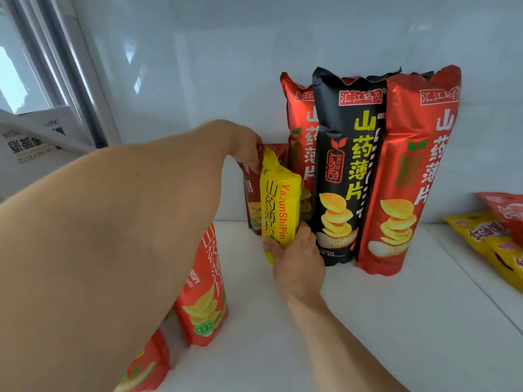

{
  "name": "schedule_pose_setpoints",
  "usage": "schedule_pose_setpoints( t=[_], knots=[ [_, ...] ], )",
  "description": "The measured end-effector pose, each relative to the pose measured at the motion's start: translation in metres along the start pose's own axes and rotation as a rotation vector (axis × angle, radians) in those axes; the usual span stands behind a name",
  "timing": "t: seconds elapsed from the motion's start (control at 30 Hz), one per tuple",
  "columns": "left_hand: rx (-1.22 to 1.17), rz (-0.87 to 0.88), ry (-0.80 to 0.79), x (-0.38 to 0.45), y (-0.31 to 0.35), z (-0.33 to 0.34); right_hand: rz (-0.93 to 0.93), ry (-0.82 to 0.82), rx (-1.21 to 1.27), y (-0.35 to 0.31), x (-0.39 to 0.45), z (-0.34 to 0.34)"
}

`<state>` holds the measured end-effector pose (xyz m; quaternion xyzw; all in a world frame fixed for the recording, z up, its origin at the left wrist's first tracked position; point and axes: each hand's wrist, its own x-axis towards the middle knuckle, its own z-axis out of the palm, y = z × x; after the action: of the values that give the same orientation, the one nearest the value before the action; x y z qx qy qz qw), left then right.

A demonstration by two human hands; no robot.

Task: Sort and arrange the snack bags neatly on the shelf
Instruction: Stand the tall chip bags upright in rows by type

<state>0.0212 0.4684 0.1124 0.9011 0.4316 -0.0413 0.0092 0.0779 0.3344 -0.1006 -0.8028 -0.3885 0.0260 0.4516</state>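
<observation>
So the person has both hands on a small yellow bag [278, 205], standing it up near the back wall of the white shelf [382, 321]. The left hand [246, 149] pinches its top edge, and the right hand [297, 256] cups the bottom with fingers curled round the lower end.

Right behind it stands a small dark red bag [251, 193], and just beside it on the right is the tall row: a red bag at the back [300, 128], a black bag [343, 165] and a big red bag [407, 171], all upright against the wall.

What might go wrong: these bags are puffy and stand on narrow bottoms, so pushing the yellow one in could probably tip the black bag or knock the dark red one flat. The left forearm also hangs right over another red bag [203, 292] near the shelf's left front edge, so pulling back carelessly could topple it. The flat yellow packets [486, 239] at the right edge look safe.
</observation>
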Motion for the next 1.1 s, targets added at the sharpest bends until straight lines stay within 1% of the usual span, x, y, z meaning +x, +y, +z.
schedule_pose_setpoints(
  t=[0.07,0.2,0.4,0.53,0.67,0.8,0.97,1.1],
  knots=[
    [-0.004,0.0,-0.028,0.0,0.003,0.002,-0.02,-0.061,0.021,0.006,0.001,-0.008],
    [0.059,-0.005,0.018,-0.004,0.012,0.001,-0.078,-0.168,0.116,0.023,-0.001,-0.031],
    [0.07,-0.002,-0.103,-0.024,0.035,-0.004,-0.166,-0.312,0.212,0.049,-0.008,-0.065],
    [0.026,-0.01,-0.105,-0.046,0.05,-0.002,-0.187,-0.398,0.246,0.065,-0.017,-0.093],
    [-0.092,-0.025,-0.089,-0.069,0.061,0.006,-0.22,-0.431,0.295,0.08,-0.027,-0.114],
    [-0.205,-0.036,-0.062,-0.094,0.077,0.012,-0.227,-0.47,0.403,0.095,-0.037,-0.132],
    [-0.22,-0.04,-0.034,-0.12,0.099,0.016,-0.198,-0.446,0.5,0.099,-0.047,-0.133],
    [-0.191,-0.081,0.003,-0.132,0.099,0.021,-0.201,-0.44,0.479,0.104,-0.054,-0.146]
  ],
)
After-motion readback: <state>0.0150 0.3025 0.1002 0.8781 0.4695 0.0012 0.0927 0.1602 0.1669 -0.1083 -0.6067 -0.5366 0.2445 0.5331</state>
